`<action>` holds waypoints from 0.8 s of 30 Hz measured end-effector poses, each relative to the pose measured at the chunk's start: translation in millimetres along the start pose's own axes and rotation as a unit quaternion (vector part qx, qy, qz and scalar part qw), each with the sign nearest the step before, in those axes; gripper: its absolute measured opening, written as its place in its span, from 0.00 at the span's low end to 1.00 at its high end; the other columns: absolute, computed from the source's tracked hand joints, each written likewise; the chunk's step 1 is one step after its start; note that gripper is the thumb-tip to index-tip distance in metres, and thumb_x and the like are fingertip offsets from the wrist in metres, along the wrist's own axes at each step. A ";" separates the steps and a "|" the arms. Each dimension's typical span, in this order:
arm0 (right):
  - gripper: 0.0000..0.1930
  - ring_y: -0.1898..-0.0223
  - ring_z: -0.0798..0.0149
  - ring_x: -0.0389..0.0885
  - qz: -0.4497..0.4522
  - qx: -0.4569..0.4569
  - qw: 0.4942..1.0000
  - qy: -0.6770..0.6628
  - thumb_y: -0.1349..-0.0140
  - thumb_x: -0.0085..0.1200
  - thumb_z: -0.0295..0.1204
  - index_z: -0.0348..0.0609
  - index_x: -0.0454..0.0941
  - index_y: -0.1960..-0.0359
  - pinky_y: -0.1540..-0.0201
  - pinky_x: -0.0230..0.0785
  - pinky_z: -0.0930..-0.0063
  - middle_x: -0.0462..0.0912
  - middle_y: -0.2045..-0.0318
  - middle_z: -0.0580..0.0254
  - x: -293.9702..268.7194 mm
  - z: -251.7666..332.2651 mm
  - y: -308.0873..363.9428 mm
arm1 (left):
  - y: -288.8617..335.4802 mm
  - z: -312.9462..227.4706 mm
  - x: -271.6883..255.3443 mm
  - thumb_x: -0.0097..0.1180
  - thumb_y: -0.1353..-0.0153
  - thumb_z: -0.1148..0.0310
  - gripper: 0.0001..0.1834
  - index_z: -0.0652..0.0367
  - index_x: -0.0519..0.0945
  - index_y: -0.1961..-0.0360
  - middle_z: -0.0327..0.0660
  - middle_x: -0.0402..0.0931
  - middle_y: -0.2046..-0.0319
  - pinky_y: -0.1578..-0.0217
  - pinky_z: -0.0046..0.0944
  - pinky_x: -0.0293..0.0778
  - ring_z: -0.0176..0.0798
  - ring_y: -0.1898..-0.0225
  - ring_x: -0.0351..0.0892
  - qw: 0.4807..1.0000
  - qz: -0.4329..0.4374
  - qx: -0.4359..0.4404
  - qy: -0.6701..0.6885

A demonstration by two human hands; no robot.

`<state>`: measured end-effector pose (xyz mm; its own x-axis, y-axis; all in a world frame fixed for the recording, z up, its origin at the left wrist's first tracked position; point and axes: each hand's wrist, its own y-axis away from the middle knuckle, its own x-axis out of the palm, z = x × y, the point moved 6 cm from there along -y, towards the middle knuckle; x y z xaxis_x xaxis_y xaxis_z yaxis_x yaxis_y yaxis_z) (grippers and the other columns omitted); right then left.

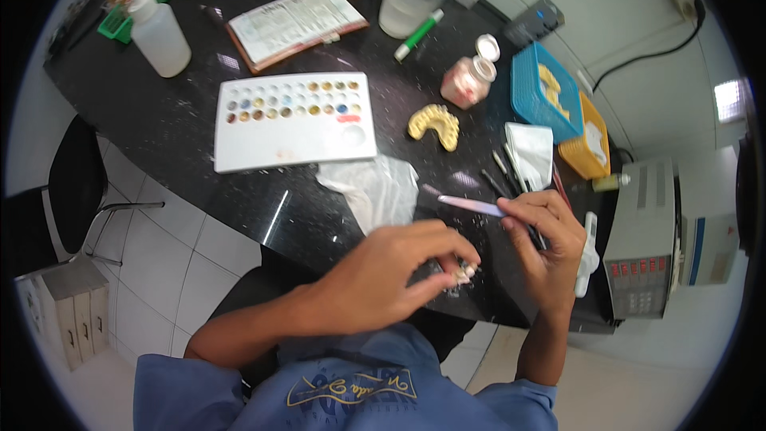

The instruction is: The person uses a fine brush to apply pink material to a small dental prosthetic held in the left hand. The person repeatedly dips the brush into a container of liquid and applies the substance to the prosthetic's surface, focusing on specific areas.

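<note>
Above the near edge of the dark bench, my left hand [391,275] pinches a small cream-white dental piece [464,274] between thumb and fingers. The fingers hide part of that piece. My right hand [550,239] is closed around a slim, flat lilac-pink tool [472,205], its narrow end directed left. Whether it is tweezers or a spatula is not clear. A crumpled white tissue [375,191] lies just beyond my left hand. Farther back rests a yellowish dental arch model [435,125]. Thin dark-handled tools [496,183] lie partly behind my right hand.
A white paint palette [287,144] with coloured wells is at left, near an open notebook [291,24] and squeeze bottle [159,40]. Beyond the model stands an open jar [467,84]. Blue [523,88] and yellow [578,161] baskets line the right side, by a grey machine [642,255].
</note>
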<state>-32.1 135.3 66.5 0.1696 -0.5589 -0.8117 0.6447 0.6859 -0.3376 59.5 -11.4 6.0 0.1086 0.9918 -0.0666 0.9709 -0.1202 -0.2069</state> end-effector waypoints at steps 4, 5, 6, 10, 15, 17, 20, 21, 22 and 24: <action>0.12 0.68 0.65 0.80 -0.040 0.071 0.996 -0.043 0.48 0.62 0.14 0.37 0.86 0.61 0.64 0.71 0.76 0.82 0.69 0.57 -11.8 -26.3 48.5 | 2.2 8.9 0.2 0.59 0.43 0.83 0.15 0.67 0.80 0.53 0.45 0.79 0.58 0.53 0.32 0.77 0.32 0.59 0.80 0.995 -0.029 -0.042 0.088; 0.12 0.68 0.66 0.80 -0.042 0.091 0.993 -0.061 0.48 0.62 0.14 0.37 0.86 0.62 0.64 0.71 0.76 0.82 0.69 0.57 -13.0 -31.9 63.3 | 2.3 9.8 2.5 0.59 0.42 0.83 0.14 0.67 0.80 0.53 0.45 0.79 0.58 0.53 0.32 0.76 0.32 0.58 0.80 0.993 -0.027 -0.052 0.098; 0.12 0.67 0.66 0.80 -0.046 0.105 0.991 -0.066 0.49 0.63 0.15 0.36 0.86 0.62 0.64 0.71 0.76 0.82 0.70 0.57 -15.4 -35.2 77.9 | 1.1 8.5 4.3 0.59 0.42 0.84 0.14 0.68 0.80 0.53 0.45 0.78 0.57 0.52 0.33 0.76 0.32 0.58 0.80 0.992 -0.026 -0.061 0.106; 0.12 0.67 0.66 0.80 -0.054 0.146 0.983 -0.097 0.50 0.63 0.16 0.37 0.86 0.63 0.64 0.71 0.76 0.83 0.69 0.58 -12.4 -39.0 113.9 | 0.9 10.3 5.7 0.60 0.43 0.84 0.15 0.68 0.80 0.53 0.43 0.78 0.60 0.52 0.32 0.75 0.31 0.59 0.78 0.992 -0.035 -0.079 0.096; 0.13 0.67 0.65 0.79 -0.047 0.119 0.989 -0.071 0.52 0.64 0.16 0.39 0.87 0.63 0.66 0.70 0.75 0.82 0.69 0.61 -5.4 -29.5 113.9 | 2.3 8.7 5.3 0.59 0.41 0.83 0.14 0.68 0.80 0.53 0.44 0.79 0.57 0.52 0.31 0.77 0.31 0.58 0.80 0.994 -0.052 -0.059 0.076; 0.13 0.68 0.64 0.79 -0.044 0.104 0.992 -0.047 0.53 0.64 0.16 0.40 0.87 0.63 0.66 0.70 0.74 0.82 0.69 0.62 -5.8 -29.5 116.2 | 1.3 8.8 6.7 0.58 0.41 0.83 0.14 0.68 0.80 0.53 0.44 0.78 0.57 0.50 0.32 0.76 0.31 0.57 0.79 0.994 -0.049 -0.059 0.077; 0.14 0.68 0.65 0.78 -0.058 0.111 0.989 -0.073 0.54 0.64 0.16 0.41 0.87 0.63 0.66 0.70 0.74 0.82 0.69 0.63 -6.0 -31.6 115.5 | 0.9 7.6 6.7 0.58 0.41 0.84 0.14 0.69 0.80 0.53 0.44 0.78 0.57 0.50 0.32 0.76 0.31 0.57 0.80 0.994 -0.054 -0.051 0.074; 0.14 0.68 0.65 0.78 -0.067 0.122 0.986 -0.090 0.54 0.64 0.16 0.41 0.87 0.63 0.66 0.70 0.74 0.82 0.69 0.63 -6.5 -32.2 116.1 | 0.5 8.0 7.1 0.58 0.41 0.84 0.14 0.69 0.79 0.52 0.44 0.78 0.57 0.50 0.32 0.76 0.31 0.57 0.80 0.995 -0.054 -0.048 0.073; 0.14 0.68 0.65 0.78 -0.054 0.114 0.989 -0.082 0.54 0.64 0.16 0.41 0.87 0.63 0.67 0.70 0.74 0.82 0.69 0.63 -5.3 -30.8 113.8 | 0.5 8.0 7.4 0.58 0.41 0.84 0.15 0.69 0.79 0.52 0.44 0.78 0.57 0.50 0.32 0.76 0.31 0.57 0.80 0.995 -0.053 -0.045 0.071; 0.14 0.69 0.65 0.78 -0.028 0.098 0.993 -0.066 0.54 0.64 0.16 0.41 0.87 0.63 0.67 0.69 0.74 0.82 0.69 0.63 -2.6 -29.2 107.7 | 1.1 9.0 7.1 0.58 0.41 0.84 0.14 0.69 0.79 0.52 0.45 0.78 0.57 0.50 0.32 0.76 0.31 0.57 0.80 0.995 -0.055 -0.045 0.070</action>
<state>15.1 224.2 18.3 0.2179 -0.6585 -0.7204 0.7856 0.5563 -0.2709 59.4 -4.8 -3.4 0.0242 0.9956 0.0903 0.9932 -0.0136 -0.1159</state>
